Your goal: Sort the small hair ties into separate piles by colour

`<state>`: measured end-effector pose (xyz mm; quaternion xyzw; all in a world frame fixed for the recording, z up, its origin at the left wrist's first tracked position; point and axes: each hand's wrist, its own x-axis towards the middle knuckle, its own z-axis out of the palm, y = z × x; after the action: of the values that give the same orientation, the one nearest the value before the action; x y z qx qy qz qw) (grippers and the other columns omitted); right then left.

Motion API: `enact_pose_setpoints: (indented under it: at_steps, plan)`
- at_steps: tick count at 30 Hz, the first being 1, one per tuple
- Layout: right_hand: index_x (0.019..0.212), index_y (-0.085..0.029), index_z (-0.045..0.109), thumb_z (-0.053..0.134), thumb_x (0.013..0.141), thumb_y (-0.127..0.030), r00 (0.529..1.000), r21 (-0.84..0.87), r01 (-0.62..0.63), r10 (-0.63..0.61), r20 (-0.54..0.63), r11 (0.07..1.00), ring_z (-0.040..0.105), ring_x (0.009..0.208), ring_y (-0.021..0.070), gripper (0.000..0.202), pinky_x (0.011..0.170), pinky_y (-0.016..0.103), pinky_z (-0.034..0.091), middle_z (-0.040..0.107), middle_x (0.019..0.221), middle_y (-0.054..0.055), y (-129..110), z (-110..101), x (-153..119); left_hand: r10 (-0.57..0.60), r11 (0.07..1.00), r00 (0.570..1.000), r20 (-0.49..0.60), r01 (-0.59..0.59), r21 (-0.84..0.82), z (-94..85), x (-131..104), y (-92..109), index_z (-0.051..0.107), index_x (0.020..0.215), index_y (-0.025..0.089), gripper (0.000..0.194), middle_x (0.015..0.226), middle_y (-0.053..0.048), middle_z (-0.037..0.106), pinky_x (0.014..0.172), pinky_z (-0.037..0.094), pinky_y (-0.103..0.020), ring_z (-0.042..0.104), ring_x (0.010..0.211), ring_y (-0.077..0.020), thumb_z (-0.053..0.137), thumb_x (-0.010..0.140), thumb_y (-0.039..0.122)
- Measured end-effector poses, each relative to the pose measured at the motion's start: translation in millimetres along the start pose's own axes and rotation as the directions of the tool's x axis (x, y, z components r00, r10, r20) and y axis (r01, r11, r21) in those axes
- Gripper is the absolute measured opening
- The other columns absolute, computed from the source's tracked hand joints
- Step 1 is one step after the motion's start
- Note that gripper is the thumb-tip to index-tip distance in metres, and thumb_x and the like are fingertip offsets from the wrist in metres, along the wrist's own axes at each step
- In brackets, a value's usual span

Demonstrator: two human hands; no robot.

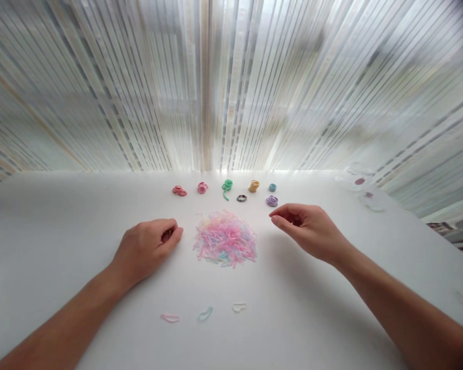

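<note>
A loose pile of small pastel elastic bands (227, 240), mostly pink with some blue and yellow, lies on the white table (216, 344). Left of it, my left hand (148, 249) rests on the table with its fingers curled and the thumb against them; nothing shows in it. Right of the pile, my right hand (306, 228) is raised over the table, thumb and forefinger tips pinched together. Whatever may be between these tips is too small to make out. Closest to the right fingertips is a purple bundle of hair ties (272, 201), apart from them.
Near me lie single bands: pink (170, 318), blue-green (206, 314) and whitish (238, 308). Along the back are red (179, 190), pink (202, 187), green (227, 186), yellow (253, 186) and blue (272, 187) bundles, plus a dark multicoloured ring (242, 198). Clear plastic items (371, 201) lie right.
</note>
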<state>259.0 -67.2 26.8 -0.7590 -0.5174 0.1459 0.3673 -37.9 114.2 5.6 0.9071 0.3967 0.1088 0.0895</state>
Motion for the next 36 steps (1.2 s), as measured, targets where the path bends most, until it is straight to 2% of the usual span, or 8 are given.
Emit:
enact_pose_setpoints:
  at_steps: [4, 8, 13, 20, 27, 30, 33, 36]
  plan:
    - [0.083, -0.020, 0.077, 0.066, 0.084, -0.036, 0.994, -0.059, 0.032, -0.025, 0.106, 0.998, 0.058, 0.063, 0.0150, 0.020, 0.058, 0.027, 0.044, 0.070, 0.071, 0.002, -11.9, -1.1, 23.4, -0.003, 1.000, 1.000, 0.001, 0.003, 0.003, -0.4, -0.5, 0.5, 0.041, 0.065, 0.021, 0.038, 0.061, 0.001, 0.052, 0.061, 0.025, -0.031, 0.043, 0.059, -0.0146, 0.041, 0.093, 0.047]
    - [0.080, -0.019, 0.078, 0.066, 0.081, -0.029, 0.986, -0.081, 0.076, -0.063, 0.154, 0.994, 0.058, 0.063, 0.0140, 0.015, 0.060, 0.027, 0.045, 0.071, 0.072, 0.002, -12.5, 18.3, 36.6, -0.002, 1.000, 1.000, 0.012, 0.002, 0.013, -0.4, -0.7, 1.5, 0.043, 0.066, 0.021, 0.038, 0.062, 0.001, 0.053, 0.061, 0.024, -0.031, 0.044, 0.060, -0.0146, 0.041, 0.093, 0.047]
    - [0.079, -0.019, 0.077, 0.066, 0.079, -0.028, 0.974, -0.072, 0.137, -0.121, 0.190, 0.988, 0.055, 0.059, 0.0125, 0.014, 0.057, 0.026, 0.043, 0.067, 0.065, 0.000, -5.1, 34.3, 35.3, -0.010, 1.000, 1.000, 0.004, 0.010, 0.019, -3.1, -1.3, 4.8, 0.046, 0.065, 0.020, 0.037, 0.062, 0.000, 0.053, 0.060, 0.024, -0.030, 0.043, 0.059, -0.0143, 0.043, 0.092, 0.046]
    - [0.076, -0.019, 0.075, 0.066, 0.079, -0.030, 0.971, -0.120, 0.190, -0.168, 0.173, 0.974, 0.052, 0.055, 0.0132, 0.015, 0.055, 0.028, 0.039, 0.063, 0.060, 0.001, -0.3, 35.5, 35.2, -0.037, 0.999, 0.999, 0.003, 0.037, 0.009, -4.7, -0.4, 10.8, 0.054, 0.067, 0.019, 0.034, 0.063, 0.001, 0.056, 0.061, 0.027, -0.027, 0.046, 0.061, -0.0131, 0.046, 0.091, 0.043]
    - [0.080, -0.018, 0.069, 0.059, 0.086, -0.029, 0.952, -0.180, 0.243, -0.199, 0.232, 0.953, 0.051, 0.059, 0.0144, 0.016, 0.060, 0.030, 0.037, 0.063, 0.066, 0.002, 2.7, 36.7, 37.1, -0.020, 1.000, 1.000, -0.010, 0.020, 0.014, -4.7, -1.0, 11.8, 0.057, 0.068, 0.019, 0.033, 0.063, 0.001, 0.055, 0.061, 0.027, -0.028, 0.045, 0.060, -0.0128, 0.045, 0.090, 0.041]
    - [0.082, -0.019, 0.064, 0.053, 0.091, -0.034, 0.952, -0.111, 0.187, -0.152, 0.265, 0.976, 0.048, 0.059, 0.0140, 0.021, 0.058, 0.029, 0.035, 0.058, 0.065, 0.000, 3.8, 33.3, 38.0, -0.020, 1.000, 1.000, -0.009, 0.020, 0.003, -4.1, -0.8, 9.2, 0.053, 0.067, 0.019, 0.034, 0.061, 0.001, 0.053, 0.061, 0.026, -0.028, 0.044, 0.059, -0.0125, 0.045, 0.091, 0.043]
    - [0.082, -0.020, 0.058, 0.050, 0.094, -0.040, 0.950, 0.040, 0.105, -0.112, 0.290, 0.994, 0.045, 0.057, 0.0132, 0.025, 0.055, 0.028, 0.033, 0.055, 0.065, -0.002, 6.8, 29.8, 39.3, -0.014, 1.000, 1.000, -0.004, 0.014, -0.009, -2.8, -0.7, 5.6, 0.050, 0.066, 0.020, 0.035, 0.061, 0.002, 0.053, 0.060, 0.026, -0.028, 0.043, 0.058, -0.0127, 0.045, 0.091, 0.044]
    - [0.085, -0.020, 0.056, 0.052, 0.094, -0.040, 0.954, 0.184, 0.080, -0.128, 0.271, 0.980, 0.049, 0.062, 0.0136, 0.023, 0.058, 0.027, 0.038, 0.061, 0.072, 0.000, 11.2, 29.7, 41.3, -0.008, 1.000, 1.000, 0.001, 0.008, -0.009, -1.9, -0.7, 3.0, 0.047, 0.065, 0.020, 0.036, 0.059, 0.001, 0.052, 0.060, 0.026, -0.029, 0.044, 0.058, -0.0134, 0.044, 0.092, 0.044]
